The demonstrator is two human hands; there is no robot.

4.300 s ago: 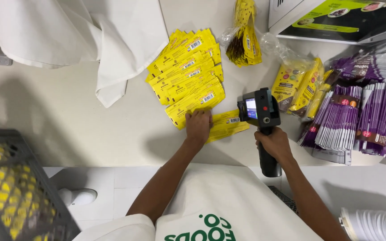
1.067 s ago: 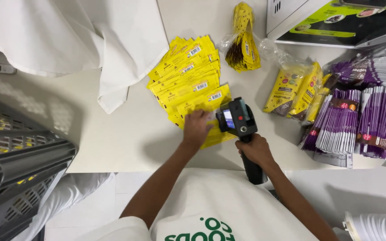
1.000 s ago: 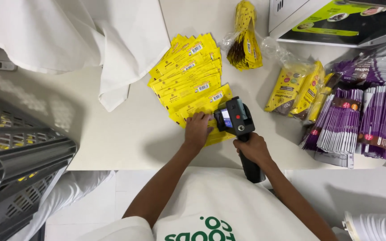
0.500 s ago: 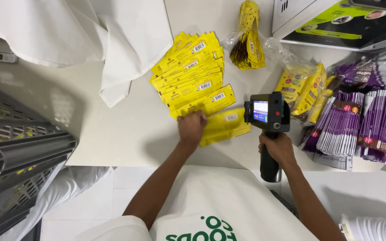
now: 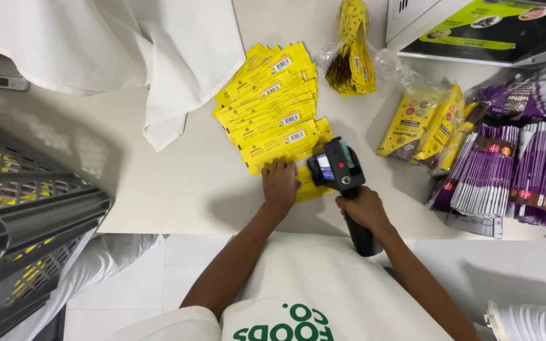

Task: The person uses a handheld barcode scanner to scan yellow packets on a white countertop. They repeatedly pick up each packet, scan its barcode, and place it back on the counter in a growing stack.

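Note:
Several flat yellow packets (image 5: 273, 110) lie fanned in an overlapping row on the white table (image 5: 178, 183). My left hand (image 5: 279, 183) presses flat on the nearest yellow packet (image 5: 311, 188) at the front of the row. My right hand (image 5: 364, 208) grips the black handle of a handheld printer gun (image 5: 339, 169) with a small lit screen. Its head sits over the same packet, just right of my left fingers.
White cloth (image 5: 159, 50) lies at the back left. A grey plastic crate (image 5: 26, 215) stands at the left edge. A bagged bundle of yellow packets (image 5: 352, 53), yellow pouches (image 5: 421, 120), purple packet stacks (image 5: 513, 170) and a box (image 5: 494, 31) fill the right side.
My right hand has swung the printer gun left, back over the front packet beside my left hand. Over the earlier frames the fanned row grew by packets moved up from the front.

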